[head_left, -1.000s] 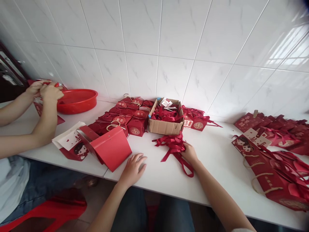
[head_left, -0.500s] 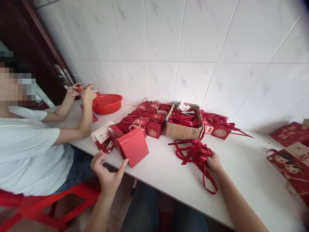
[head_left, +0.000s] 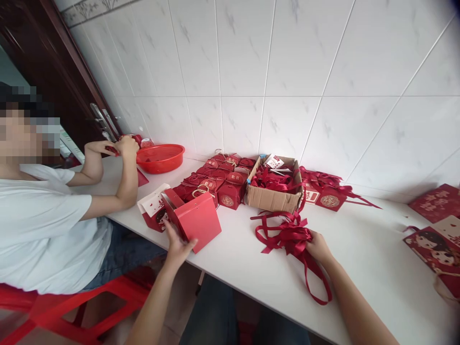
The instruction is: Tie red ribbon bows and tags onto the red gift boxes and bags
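l hand [head_left: 178,248] cupped round red box [head_left: 201,221], r hand [head_left: 318,245] pinching ribbons [head_left: 287,235]

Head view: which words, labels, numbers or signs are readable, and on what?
"歡喜": several of the clustered red boxes.
Round emblem on a box front: too small.
White card in the carton: too small.
White label right of the carton: too small.
Pale characters on the far-right box: too blurred.
No readable numbers.

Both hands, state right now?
Left hand: partly open around the plain red box; firm grip can't be told.
Right hand: closed on the bunch of red ribbons.
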